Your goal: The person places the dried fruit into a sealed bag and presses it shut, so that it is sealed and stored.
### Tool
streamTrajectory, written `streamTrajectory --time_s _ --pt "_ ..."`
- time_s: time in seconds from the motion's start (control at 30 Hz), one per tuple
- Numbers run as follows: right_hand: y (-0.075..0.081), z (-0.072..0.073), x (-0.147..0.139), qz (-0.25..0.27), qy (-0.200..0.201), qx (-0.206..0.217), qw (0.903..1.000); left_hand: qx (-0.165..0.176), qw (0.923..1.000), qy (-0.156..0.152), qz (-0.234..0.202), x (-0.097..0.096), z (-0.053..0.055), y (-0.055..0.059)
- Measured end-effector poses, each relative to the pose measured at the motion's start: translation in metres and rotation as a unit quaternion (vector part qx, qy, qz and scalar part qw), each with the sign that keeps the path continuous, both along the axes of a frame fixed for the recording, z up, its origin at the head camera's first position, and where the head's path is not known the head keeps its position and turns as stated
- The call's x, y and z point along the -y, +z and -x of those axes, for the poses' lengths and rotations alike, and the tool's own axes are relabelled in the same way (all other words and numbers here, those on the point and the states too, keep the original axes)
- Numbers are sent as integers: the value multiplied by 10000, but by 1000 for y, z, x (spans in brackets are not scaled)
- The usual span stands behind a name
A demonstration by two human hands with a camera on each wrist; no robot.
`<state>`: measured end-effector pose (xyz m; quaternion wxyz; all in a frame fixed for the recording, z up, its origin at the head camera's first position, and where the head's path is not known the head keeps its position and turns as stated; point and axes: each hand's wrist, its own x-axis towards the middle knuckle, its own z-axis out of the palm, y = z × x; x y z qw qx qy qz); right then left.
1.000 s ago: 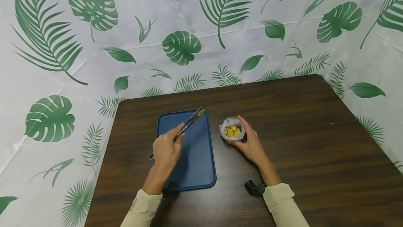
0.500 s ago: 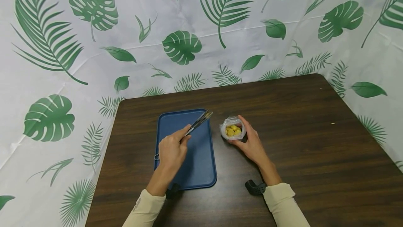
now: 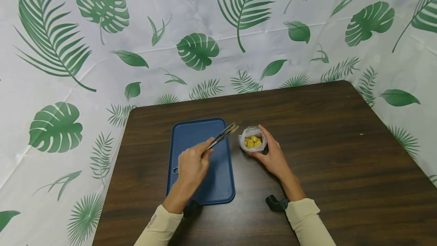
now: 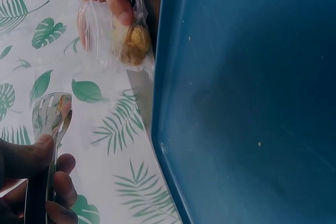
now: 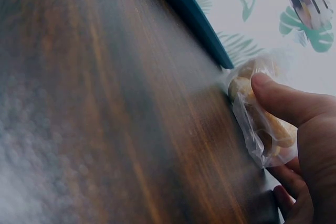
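Note:
My left hand grips a pair of metal tongs above the blue tray. Their slotted heads lie close together; a yellowish tint shows there, and I cannot tell whether it is a piece of food or a reflection. Right of the tray stands an open clear plastic bag holding several round yellow pieces. My right hand grips the bag from its right side, thumb in front and fingers behind. Seen from the right wrist, the thumb presses on the plastic. The tongs' tips are just left of the bag's mouth, apart from it.
The blue tray lies on a dark wooden table, with small pale crumbs on it in the left wrist view. A white cloth with green leaves hangs behind the table. A tiny yellow crumb lies far right.
My left hand has moved right with the tongs, whose tips passed from over the tray's far right corner to beside the bag. The right hand and bag have stayed put.

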<state>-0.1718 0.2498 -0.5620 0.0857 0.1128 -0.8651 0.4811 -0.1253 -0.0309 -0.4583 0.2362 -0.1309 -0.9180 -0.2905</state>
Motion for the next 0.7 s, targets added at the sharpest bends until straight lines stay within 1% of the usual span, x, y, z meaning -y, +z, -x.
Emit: streamTrajectory --time_s 0.27,0.43,0.57,0.7 --pt "0 1 0 62 51 -50 10000 -157 9997 -182 39 -7 0 -2" --pt "2 0 0 103 49 -36 9999 -85 9993 -340 108 -13 -1 -4" --pt "1 0 0 105 64 -45 9999 14 9992 -378 145 -16 -2 -4" --pt "1 0 0 90 46 7 9999 0 9989 -438 141 -19 -3 -5"
